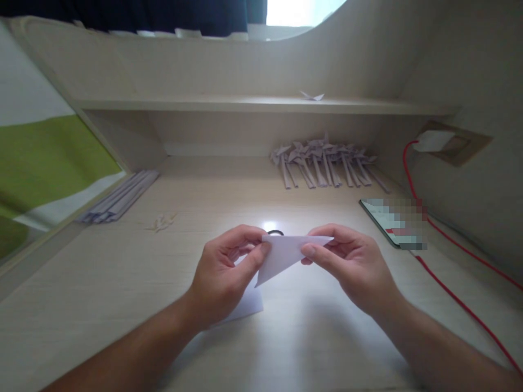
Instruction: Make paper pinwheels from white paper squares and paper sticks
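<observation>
A sheet of white paper folded into a triangle [286, 256] is held up between my hands above the desk. My left hand [229, 272] pinches its left corner between thumb and fingers. At the long top edge, toward the right point, my right hand [351, 261] grips it with the thumb in front and fingers behind. More white paper [249, 302] lies on the desk, partly covered by my left hand. Behind the triangle shows the dark curved rim of something round [275, 232]; the rest of it is hidden.
Several folded paper pinwheel-like pieces on stems [322, 163] lie under the shelf [229, 104], which bears a small folded paper [312, 97]. Rolled paper strips [120, 198] and small scraps [161, 221] lie left. A phone [392, 223] with a red cable [461, 313] is right.
</observation>
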`<state>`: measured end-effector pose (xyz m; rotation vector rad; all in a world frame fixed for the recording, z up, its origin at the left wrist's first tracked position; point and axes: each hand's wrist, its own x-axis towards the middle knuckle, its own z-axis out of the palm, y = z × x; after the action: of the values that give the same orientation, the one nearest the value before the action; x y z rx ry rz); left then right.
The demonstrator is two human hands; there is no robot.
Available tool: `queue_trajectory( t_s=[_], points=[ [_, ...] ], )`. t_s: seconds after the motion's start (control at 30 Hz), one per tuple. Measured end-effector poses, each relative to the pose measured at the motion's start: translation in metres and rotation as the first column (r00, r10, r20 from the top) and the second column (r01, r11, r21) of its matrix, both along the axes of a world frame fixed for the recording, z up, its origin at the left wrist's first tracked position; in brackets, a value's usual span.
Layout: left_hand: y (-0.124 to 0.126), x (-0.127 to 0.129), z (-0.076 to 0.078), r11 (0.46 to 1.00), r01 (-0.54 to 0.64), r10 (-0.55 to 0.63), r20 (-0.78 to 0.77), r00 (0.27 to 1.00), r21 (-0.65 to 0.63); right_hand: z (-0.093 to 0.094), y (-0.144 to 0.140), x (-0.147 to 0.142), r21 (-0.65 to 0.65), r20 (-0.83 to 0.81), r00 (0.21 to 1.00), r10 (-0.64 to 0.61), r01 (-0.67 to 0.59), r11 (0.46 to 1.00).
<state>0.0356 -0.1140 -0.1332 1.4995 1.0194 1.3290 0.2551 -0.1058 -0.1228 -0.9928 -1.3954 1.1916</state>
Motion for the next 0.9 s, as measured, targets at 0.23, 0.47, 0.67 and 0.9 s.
queue_trajectory(
  t_s=[0.23, 0.47, 0.67, 0.9],
  points=[
    [0.0, -0.001, 0.0, 1.0, 0.001, -0.001, -0.035, 0.999, -0.026, -0.001, 0.005, 0.0, 0.027, 0.1, 0.995, -0.024, 0.022, 0.999],
    [0.008, -0.003, 0.001, 0.999, -0.043, 0.044, -0.089, 0.995, 0.009, 0.008, 0.018, -0.009, 0.08, 0.119, 0.993, 0.025, -0.034, 0.996],
    [0.012, -0.007, 0.004, 0.999, -0.027, 0.031, -0.263, 0.964, 0.018, 0.003, 0.016, -0.013, 0.115, 0.184, 0.982, 0.048, -0.07, 0.991],
    [0.009, -0.006, 0.004, 1.0, -0.003, 0.007, -0.284, 0.959, 0.017, -0.001, 0.013, -0.006, 0.113, 0.142, 0.989, 0.039, -0.056, 0.992]
  ],
)
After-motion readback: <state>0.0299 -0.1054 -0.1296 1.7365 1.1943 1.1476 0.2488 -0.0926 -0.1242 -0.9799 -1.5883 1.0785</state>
